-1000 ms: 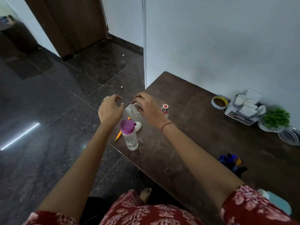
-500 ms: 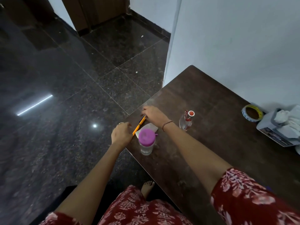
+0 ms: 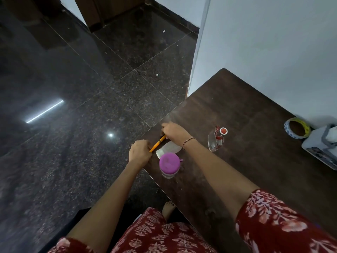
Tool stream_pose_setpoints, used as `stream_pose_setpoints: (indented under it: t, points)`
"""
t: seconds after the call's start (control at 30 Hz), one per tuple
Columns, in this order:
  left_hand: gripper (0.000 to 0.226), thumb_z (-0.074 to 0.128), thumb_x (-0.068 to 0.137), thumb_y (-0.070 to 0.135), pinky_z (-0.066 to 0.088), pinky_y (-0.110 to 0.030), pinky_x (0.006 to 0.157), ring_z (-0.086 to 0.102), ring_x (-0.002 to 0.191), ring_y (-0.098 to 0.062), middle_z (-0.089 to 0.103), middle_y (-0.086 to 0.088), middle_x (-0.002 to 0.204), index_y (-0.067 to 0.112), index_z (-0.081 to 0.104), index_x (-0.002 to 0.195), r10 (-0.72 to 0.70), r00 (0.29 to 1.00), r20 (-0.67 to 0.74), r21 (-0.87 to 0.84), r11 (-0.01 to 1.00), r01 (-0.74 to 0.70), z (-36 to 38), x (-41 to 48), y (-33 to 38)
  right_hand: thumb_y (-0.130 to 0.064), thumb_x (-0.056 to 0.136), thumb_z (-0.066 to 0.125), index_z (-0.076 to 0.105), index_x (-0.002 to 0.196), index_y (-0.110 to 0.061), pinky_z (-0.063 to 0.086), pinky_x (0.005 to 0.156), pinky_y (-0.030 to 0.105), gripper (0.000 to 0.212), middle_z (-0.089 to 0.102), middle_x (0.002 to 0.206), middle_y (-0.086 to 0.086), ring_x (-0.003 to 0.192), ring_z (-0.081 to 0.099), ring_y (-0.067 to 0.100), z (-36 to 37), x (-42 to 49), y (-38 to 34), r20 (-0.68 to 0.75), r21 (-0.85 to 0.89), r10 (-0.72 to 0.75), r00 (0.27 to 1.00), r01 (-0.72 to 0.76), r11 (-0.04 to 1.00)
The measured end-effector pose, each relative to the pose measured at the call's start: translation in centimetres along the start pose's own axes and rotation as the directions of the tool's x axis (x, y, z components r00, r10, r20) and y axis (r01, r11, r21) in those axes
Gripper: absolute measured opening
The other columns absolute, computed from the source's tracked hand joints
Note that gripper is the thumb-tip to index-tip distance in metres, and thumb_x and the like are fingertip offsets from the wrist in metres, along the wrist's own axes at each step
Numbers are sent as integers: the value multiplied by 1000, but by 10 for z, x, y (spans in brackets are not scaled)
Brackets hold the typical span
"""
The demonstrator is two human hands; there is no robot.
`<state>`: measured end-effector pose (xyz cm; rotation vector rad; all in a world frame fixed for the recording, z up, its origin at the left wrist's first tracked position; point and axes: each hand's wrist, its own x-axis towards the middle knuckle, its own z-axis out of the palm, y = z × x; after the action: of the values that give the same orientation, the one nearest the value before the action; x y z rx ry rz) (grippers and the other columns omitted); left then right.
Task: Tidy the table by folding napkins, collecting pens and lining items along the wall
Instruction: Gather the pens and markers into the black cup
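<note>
Head view: an orange pen with a dark tip lies slanted at the table's left edge. The right hand pinches the dark end. The left hand, curled, meets the other end, but I cannot tell if it grips. A white napkin and a purple-lidded bottle sit just beside the pen. Open tabletop runs to the wall.

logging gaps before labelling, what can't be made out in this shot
Head view: both ends of the orange pen hidden under the left hand and right hand, so neither grip can be judged.
White box cut off by the right edge.
Napkin partly behind the purple-lidded bottle.
</note>
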<state>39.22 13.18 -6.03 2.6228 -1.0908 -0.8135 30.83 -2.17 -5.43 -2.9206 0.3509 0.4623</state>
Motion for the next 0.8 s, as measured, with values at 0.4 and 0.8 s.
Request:
stream_pose_setpoints:
  t: [0.4, 0.8]
  points:
    - [32, 52, 76, 4, 54, -36, 78, 65, 94, -28, 72, -5, 96, 20, 74, 94, 87, 981, -176, 16, 996, -86, -53, 3, 19, 1, 89, 46, 66, 102, -7, 48, 76, 35, 25, 54, 106, 10, 90, 58, 26, -44, -12, 2, -178, 66, 107, 978, -96, 993]
    - [30, 55, 84, 3, 54, -41, 82, 63, 96, -31, 70, -8, 104, 17, 73, 104, 318, 853, -413, 91, 947, -309, -115, -28, 82, -3, 87, 59, 69, 108, -4, 45, 81, 21, 23, 60, 105, 11, 95, 58, 22, -120, -86, 13, -487, 438, 383, 785, -160, 884]
